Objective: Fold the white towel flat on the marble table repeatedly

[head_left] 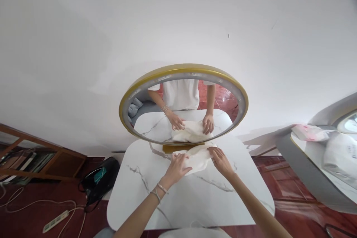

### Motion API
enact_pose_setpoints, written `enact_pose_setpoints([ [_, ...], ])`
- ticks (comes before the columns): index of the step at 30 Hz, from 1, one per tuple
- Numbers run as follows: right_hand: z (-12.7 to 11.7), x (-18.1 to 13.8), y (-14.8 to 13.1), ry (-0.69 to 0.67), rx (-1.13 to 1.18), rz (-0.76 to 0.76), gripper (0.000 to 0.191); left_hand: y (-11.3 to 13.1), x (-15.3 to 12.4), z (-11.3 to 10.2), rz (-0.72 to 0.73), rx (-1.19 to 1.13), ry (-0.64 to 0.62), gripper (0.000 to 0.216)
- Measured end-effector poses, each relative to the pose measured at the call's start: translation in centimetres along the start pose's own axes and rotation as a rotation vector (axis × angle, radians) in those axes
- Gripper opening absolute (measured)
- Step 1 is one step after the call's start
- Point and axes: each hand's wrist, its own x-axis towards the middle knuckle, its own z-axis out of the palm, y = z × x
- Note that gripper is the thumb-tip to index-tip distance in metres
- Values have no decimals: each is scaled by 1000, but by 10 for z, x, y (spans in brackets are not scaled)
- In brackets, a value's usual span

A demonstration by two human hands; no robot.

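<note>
1. Head view shows a white cloth, soft and wrinkled, lying bunched on the far part of the surface, just before the mirror.
2. Left grip lies over the cloth's left end, with the thumb moderately apart from the bent fingers; bracelets are on this wrist. Right grip touches the right end with curved fingers, and its opening is narrow. I cannot tell if either one pinches the cloth.
3. Surface is white with grey veins and has rounded corners. On it stands a gold-rimmed mirror, which reflects both arms and the cloth.
4. Around it is a dark red floor. At left are a power strip, a black bag and a wooden shelf; at right, a second table carries a pink-and-white packet.
5. Behind is a plain pale wall.
</note>
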Motion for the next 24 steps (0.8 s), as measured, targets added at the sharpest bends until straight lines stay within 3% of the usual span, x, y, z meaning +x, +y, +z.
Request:
enact_pose_setpoints([
  [6, 11, 3, 10, -49, -97, -120, 44, -9, -6, -4, -69, 52, 25, 20],
  [13, 10, 7, 18, -94, 8, 127, 39, -28, -19, -4, -119, 114, 58, 29],
  [19, -7, -3, 26, -87, 84, 271, 23, -49, -33, -19, -169, -104, -35, 21],
  [24, -11, -4, 35, -77, 204, 462, 24, -57, -36, -38, -173, -166, 7, 42],
])
